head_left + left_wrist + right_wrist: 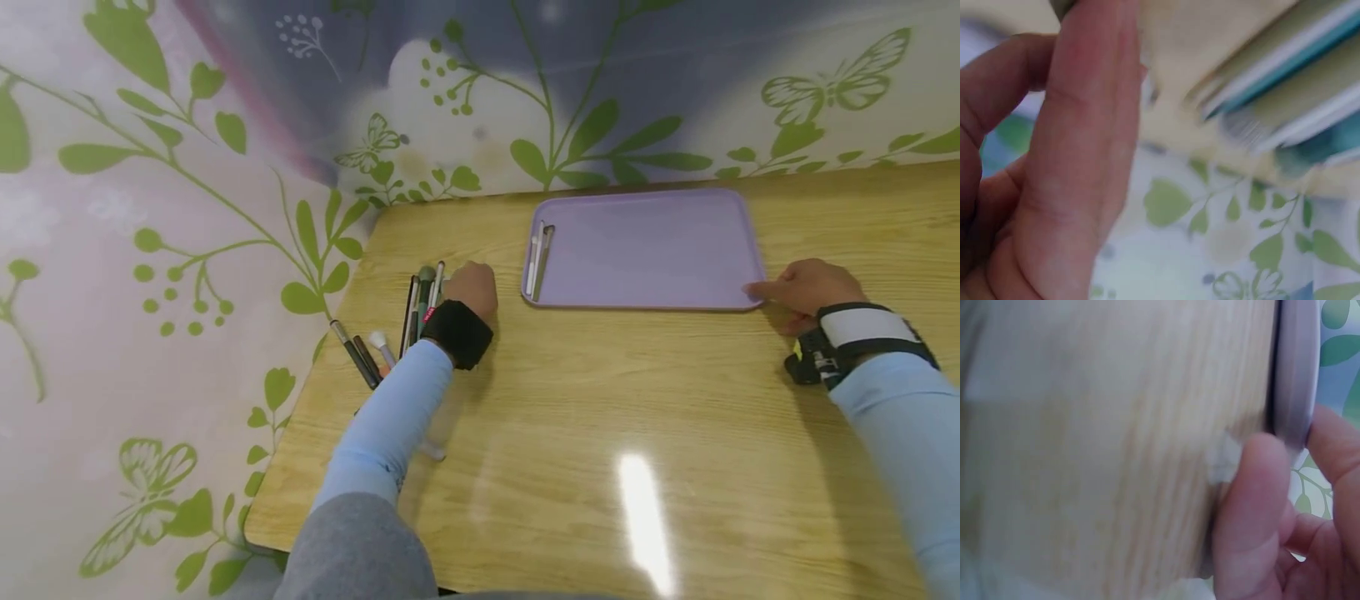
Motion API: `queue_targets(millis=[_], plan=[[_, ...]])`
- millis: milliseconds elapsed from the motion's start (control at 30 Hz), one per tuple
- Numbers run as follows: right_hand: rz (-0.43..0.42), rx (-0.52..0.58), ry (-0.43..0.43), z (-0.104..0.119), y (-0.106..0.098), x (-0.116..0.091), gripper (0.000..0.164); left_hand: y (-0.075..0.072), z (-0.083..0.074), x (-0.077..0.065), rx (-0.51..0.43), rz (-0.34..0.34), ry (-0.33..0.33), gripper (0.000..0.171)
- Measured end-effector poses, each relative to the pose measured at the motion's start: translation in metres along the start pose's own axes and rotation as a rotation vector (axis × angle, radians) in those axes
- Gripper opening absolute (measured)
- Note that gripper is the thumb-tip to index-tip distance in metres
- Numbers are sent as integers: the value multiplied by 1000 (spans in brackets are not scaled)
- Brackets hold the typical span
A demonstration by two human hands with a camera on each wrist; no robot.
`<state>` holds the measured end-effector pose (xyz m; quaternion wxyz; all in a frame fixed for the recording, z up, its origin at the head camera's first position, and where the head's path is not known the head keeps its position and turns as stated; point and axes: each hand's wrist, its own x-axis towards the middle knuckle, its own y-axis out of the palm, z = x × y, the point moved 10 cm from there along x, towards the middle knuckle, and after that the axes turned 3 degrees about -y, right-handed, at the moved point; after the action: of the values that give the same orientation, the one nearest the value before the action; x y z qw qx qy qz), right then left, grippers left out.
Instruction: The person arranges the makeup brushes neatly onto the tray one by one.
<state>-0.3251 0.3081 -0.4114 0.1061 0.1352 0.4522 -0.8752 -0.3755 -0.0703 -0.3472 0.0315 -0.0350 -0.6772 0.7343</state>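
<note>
My left hand (471, 287) is beside a bunch of makeup brushes (426, 287) at the table's left. In the left wrist view, its thumb and finger meet around a dark olive piece, apparently a makeup brush (1061, 6), mostly cut off by the frame. Other brushes (1272, 112) appear blurred beside that hand. My right hand (813, 292) pinches the near right corner of a lilac tray (645, 250); in the right wrist view, thumb and finger lie on either side of its rim (1297, 375). A few slim brushes (540, 262) lie along the tray's left side.
More brushes (356, 354) lie at the left edge of the wooden table (570, 400), partly behind the left forearm. A wall (450, 125) with printed leaves and butterflies borders the table behind and at left.
</note>
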Motion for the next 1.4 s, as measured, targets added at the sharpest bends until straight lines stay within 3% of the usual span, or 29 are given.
queue_targets(millis=[167, 233, 300, 367, 433, 533, 600, 667, 767, 867, 1033, 1100, 1267, 1400], plan=[[0, -15, -3, 4, 0, 0, 55, -50, -19, 28, -312, -67, 37, 26], [5, -15, -7, 6, 1, 0, 56, -57, -30, 44, -448, -78, 21, 27], [13, -13, -12, 8, 2, 1, 57, -54, -41, 57, -532, -87, -23, 29], [16, 7, -13, 10, 4, 2, 58, -45, -49, 64, -547, -92, -71, 31], [18, 34, -12, 11, 7, 3, 61, -8, -51, 90, -486, -147, -86, 32], [27, 59, -3, 12, 13, 5, 67, 40, -51, 109, -390, -102, -129, 18], [39, 49, 0, 10, 15, 6, 69, 61, -51, 116, -342, -73, -157, 13], [44, 24, 0, 8, 15, 6, 70, 48, -56, 95, -283, -10, -168, 18], [38, 3, 2, 3, 10, 5, 67, 17, -66, 69, -214, -30, -135, 22], [33, 3, 10, 0, 6, 5, 64, -2, -71, 54, -168, -37, -110, 21], [30, 3, 16, -4, 3, 4, 59, -7, -69, 48, -149, -64, -107, 16], [20, 1, 18, -5, 2, 4, 58, -3, -65, 53, -156, -72, -88, 15], [17, 14, 30, -9, 0, 4, 62, -13, -38, 57, -233, -80, -42, 18], [25, 20, 25, -10, 2, 6, 66, -18, 3, 36, -228, -29, -62, 27]])
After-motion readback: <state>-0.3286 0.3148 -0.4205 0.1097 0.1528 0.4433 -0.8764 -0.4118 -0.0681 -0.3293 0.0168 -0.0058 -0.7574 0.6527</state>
